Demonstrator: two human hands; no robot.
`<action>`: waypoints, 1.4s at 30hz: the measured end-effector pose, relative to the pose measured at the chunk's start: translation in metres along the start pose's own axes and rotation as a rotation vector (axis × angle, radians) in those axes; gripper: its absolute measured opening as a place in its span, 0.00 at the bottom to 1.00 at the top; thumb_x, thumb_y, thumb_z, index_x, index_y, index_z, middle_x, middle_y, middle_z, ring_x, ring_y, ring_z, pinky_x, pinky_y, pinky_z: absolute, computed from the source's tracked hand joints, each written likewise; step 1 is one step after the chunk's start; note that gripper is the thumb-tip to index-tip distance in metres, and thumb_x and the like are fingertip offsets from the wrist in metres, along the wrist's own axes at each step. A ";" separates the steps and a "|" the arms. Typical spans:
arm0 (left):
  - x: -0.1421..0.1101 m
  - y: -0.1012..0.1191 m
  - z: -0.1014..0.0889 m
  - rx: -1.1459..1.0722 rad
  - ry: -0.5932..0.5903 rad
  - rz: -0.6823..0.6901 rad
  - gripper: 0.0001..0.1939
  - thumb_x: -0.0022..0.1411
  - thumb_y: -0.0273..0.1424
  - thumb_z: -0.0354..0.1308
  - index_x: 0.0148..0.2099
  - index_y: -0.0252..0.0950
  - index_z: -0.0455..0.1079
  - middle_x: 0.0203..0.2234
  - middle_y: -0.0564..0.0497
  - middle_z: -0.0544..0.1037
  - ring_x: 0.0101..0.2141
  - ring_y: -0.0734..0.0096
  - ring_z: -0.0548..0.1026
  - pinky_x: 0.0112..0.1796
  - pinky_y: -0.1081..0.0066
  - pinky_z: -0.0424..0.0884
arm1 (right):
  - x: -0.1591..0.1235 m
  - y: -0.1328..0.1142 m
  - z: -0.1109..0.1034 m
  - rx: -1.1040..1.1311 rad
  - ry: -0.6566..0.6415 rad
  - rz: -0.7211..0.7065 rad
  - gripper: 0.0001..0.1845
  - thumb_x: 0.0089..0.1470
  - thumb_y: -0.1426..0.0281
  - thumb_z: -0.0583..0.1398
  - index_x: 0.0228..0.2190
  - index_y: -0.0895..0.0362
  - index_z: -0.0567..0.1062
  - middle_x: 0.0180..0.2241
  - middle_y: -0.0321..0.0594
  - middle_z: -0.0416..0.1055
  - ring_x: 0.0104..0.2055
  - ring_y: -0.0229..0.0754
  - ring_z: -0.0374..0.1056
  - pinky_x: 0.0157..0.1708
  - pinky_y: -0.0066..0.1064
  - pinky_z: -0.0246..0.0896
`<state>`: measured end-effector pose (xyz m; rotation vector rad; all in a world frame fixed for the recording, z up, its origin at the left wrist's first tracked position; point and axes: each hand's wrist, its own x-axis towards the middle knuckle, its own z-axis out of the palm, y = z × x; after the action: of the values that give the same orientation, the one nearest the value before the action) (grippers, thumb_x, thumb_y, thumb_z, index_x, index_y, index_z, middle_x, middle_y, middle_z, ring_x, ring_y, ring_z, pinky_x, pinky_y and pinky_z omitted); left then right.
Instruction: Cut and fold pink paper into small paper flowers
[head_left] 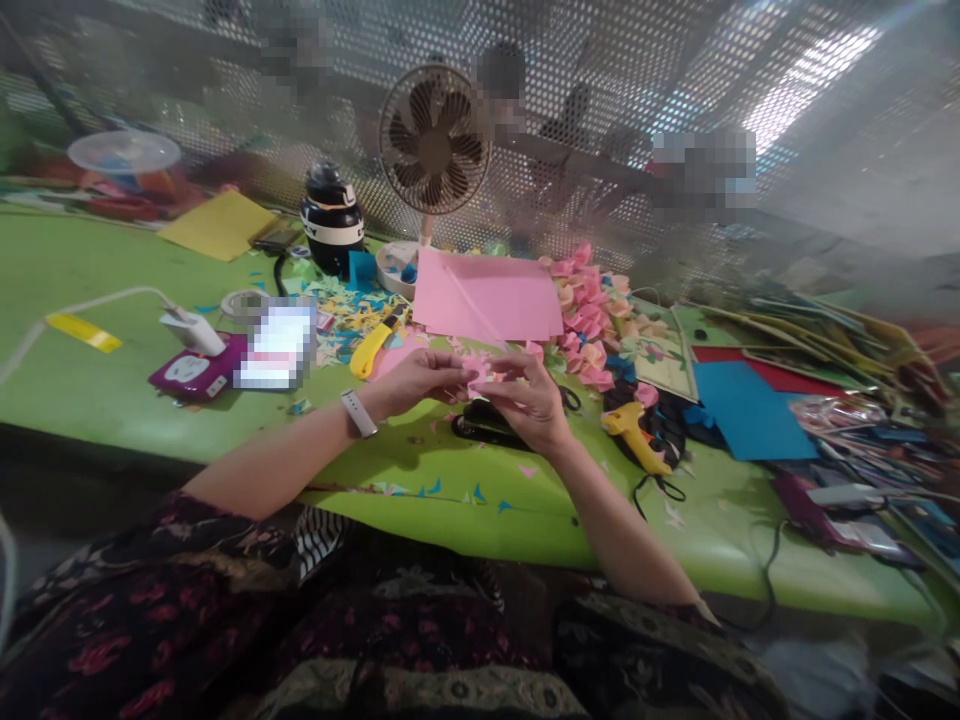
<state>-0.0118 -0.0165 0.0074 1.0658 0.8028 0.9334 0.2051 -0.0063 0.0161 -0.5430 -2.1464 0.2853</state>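
Observation:
My left hand (420, 380), with a white band at the wrist, pinches a small pink paper piece (475, 376) by its left side. The fingers of my right hand (531, 400) are bent around the right side of the same piece. Just below my hands a black stapler-like tool (491, 428) lies on the green table, partly covered. A yellow utility knife (373, 345) rests beyond my left hand. Behind my hands lie pink paper sheets (484, 295), and folded pink paper flowers (589, 320) are heaped beside them. To the right sits a yellow glue gun (637, 436).
Paper scraps (345, 312) are strewn near a black jug (334, 225) and a fan (435, 140). At left are a lit phone (276, 345) and a purple extension box (199, 368) with a charger. Blue sheets (754, 410) and a cluttered pile lie right.

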 end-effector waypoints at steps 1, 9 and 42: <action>0.000 -0.001 0.000 0.008 0.008 0.016 0.16 0.50 0.38 0.73 0.35 0.32 0.76 0.24 0.52 0.79 0.24 0.79 0.75 0.31 0.74 0.73 | -0.001 0.001 0.000 -0.021 -0.004 0.002 0.11 0.58 0.72 0.64 0.38 0.43 0.83 0.47 0.40 0.72 0.47 0.43 0.71 0.42 0.38 0.72; -0.002 -0.004 0.005 0.104 -0.025 0.211 0.18 0.50 0.39 0.73 0.36 0.31 0.77 0.28 0.51 0.81 0.28 0.76 0.78 0.34 0.73 0.77 | 0.000 -0.001 0.004 0.007 0.026 0.064 0.07 0.58 0.70 0.65 0.37 0.46 0.82 0.45 0.41 0.73 0.48 0.45 0.72 0.45 0.40 0.73; -0.004 -0.004 0.010 0.074 0.041 0.158 0.17 0.51 0.39 0.72 0.38 0.32 0.79 0.31 0.48 0.83 0.31 0.74 0.78 0.40 0.69 0.76 | 0.001 -0.009 0.012 0.291 0.073 0.380 0.10 0.57 0.60 0.65 0.31 0.54 0.78 0.39 0.43 0.79 0.44 0.45 0.76 0.45 0.40 0.73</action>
<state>-0.0039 -0.0242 0.0068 1.1909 0.7997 1.0688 0.1923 -0.0136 0.0127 -0.7738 -1.8770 0.7623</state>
